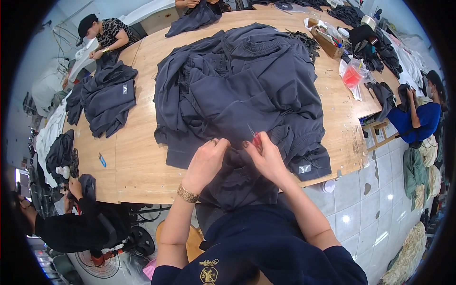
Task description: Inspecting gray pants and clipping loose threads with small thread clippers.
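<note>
A large heap of dark grey garments point(232, 95) with gathered elastic waistbands lies before me on the wooden table. At its near edge my left hand point(208, 159) is closed in a pinch on a dark garment point(235, 171) that hangs over the table edge into my lap. Beside it, my right hand point(267, 159) grips thread snips with red handles point(257, 139), their thin blades pointing up and away over the cloth. The right thumb is close to the garment; whether it touches the cloth I cannot tell.
Left of the heap lie more dark garments point(109, 99) and a small blue tool point(102, 159). Toward the right are a bag of red drink point(352, 76) and a cardboard box point(327, 42). Several people work around the table; one in black point(80, 223) sits close on my left.
</note>
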Motion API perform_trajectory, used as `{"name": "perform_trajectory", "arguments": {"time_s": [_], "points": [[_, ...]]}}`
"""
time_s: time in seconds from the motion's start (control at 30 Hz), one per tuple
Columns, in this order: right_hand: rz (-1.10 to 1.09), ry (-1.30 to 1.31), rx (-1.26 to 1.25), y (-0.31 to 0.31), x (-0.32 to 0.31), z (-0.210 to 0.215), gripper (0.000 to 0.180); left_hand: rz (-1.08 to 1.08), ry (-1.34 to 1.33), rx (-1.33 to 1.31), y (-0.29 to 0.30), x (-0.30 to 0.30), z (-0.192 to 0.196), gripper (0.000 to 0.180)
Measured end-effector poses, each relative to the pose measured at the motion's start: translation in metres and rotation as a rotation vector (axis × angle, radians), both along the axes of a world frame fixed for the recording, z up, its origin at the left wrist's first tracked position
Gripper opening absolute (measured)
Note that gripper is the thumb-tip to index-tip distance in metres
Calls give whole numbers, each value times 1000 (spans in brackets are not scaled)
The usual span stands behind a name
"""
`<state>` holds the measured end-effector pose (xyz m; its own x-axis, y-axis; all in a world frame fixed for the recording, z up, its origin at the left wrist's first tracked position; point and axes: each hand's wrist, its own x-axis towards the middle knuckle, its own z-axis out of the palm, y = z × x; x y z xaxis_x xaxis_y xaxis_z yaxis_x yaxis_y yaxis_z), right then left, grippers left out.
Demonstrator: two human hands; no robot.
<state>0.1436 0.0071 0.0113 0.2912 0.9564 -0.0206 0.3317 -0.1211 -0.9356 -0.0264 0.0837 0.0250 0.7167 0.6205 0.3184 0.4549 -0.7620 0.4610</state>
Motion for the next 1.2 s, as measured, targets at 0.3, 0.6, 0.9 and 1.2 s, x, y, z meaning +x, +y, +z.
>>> {"name": "perform_trajectory", "arguments": {"time_s": [0.3,0.6,0.9,1.2], "points": [[95,-292,-61,-21,-6,-5,43,-27,26,-18,5,-2,-5,12],[81,-527,21,-15,-11,-13,35,-39,29,-2,3,-2,-4,11],[69,-608,25,-13,-15,-15,31,-44,26,-7,4,-2,-3,9],[82,-614,-5,-9,-15,-15,31,-41,47,-10,4,-3,-5,8]]}}
